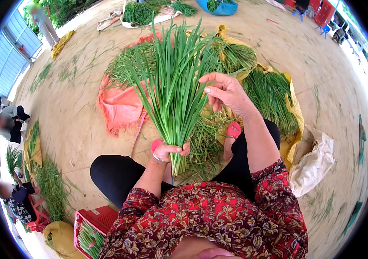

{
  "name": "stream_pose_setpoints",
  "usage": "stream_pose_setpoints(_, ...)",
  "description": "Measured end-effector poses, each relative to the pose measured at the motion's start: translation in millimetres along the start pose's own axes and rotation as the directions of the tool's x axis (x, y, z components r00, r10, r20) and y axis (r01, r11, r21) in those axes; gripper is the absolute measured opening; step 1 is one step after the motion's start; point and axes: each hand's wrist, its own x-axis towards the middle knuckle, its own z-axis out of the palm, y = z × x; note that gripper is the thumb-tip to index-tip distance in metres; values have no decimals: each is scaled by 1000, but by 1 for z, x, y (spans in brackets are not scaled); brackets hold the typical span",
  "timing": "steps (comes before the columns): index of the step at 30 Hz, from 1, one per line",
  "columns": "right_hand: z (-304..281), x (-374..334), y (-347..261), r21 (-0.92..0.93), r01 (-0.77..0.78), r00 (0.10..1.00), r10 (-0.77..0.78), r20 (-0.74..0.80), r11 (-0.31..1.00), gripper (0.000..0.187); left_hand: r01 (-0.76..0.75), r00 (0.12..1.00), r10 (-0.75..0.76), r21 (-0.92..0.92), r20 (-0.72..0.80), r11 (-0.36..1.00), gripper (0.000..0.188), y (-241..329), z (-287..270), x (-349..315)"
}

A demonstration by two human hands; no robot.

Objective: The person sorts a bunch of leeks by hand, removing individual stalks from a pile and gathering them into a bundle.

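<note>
Holding a big bunch of long green leaves (pixel 175 95) is the job of the left hand (pixel 168 151). Its fingers are wrapped tight around the pale stems, low down, and the leaves fan out above. The bunch is up in the air in front of the person. The right hand (pixel 229 95) is up beside the leaves, with loose, bent fingers and no grip on the bunch. Whether a fingertip touches a leaf is hard to tell.

The step looks like tidying the bunch. The next move seems to need a soft pinch from the right hand to pick out a stray leaf, with the left hand snug so the stems do not slide.

A messy heap of loose greens (pixel 203 140) lies between the feet, so a dropped leaf could get lost there. Ahead to the left is a pink cloth (pixel 121 108), and to the right a yellow sack (pixel 296 116). A white sack (pixel 315 164) lies near that. A red crate (pixel 106 218) with stems inside sits by the person's left side. Nothing seems to block the right hand, but the leaves hide some things behind them.
</note>
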Motion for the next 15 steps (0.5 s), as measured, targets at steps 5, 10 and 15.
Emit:
stream_pose_setpoints(5,3,15,14,-254,-132,972,75,-223,958,33,6,999,-3,70,-42,998,47,0,5,-3)
stream_pose_setpoints(10,-1,15,25,-213,-195,966,150,-208,957,22,29,999,-27,60,-35,998,49,-4,1,-3)
stream_pose_setpoints(15,4,13,26,-192,-190,969,152,-196,963,17,17,1000,-18,59,16,998,45,-7,-10,-2)
